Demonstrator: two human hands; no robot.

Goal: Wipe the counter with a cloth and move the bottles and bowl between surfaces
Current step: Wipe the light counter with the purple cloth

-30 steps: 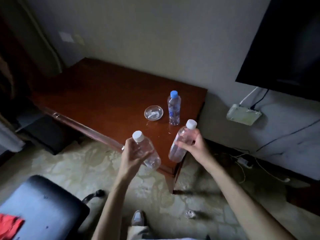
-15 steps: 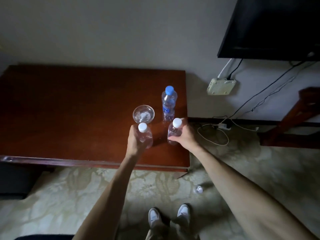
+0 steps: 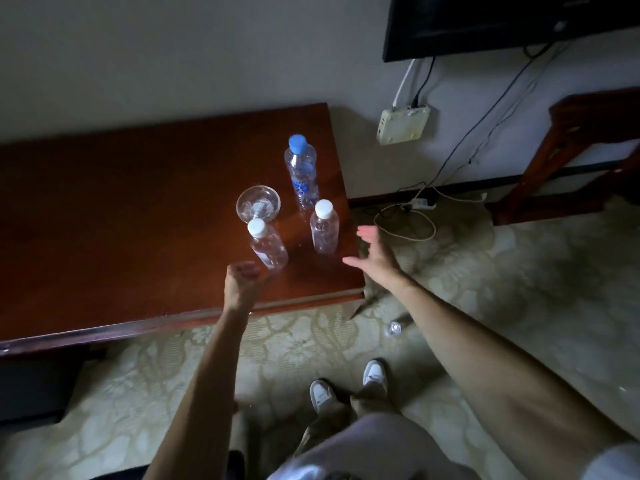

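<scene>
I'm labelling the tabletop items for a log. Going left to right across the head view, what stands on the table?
glass bowl → left white-capped bottle → blue-capped bottle → right white-capped bottle, all on the wooden table.
</scene>
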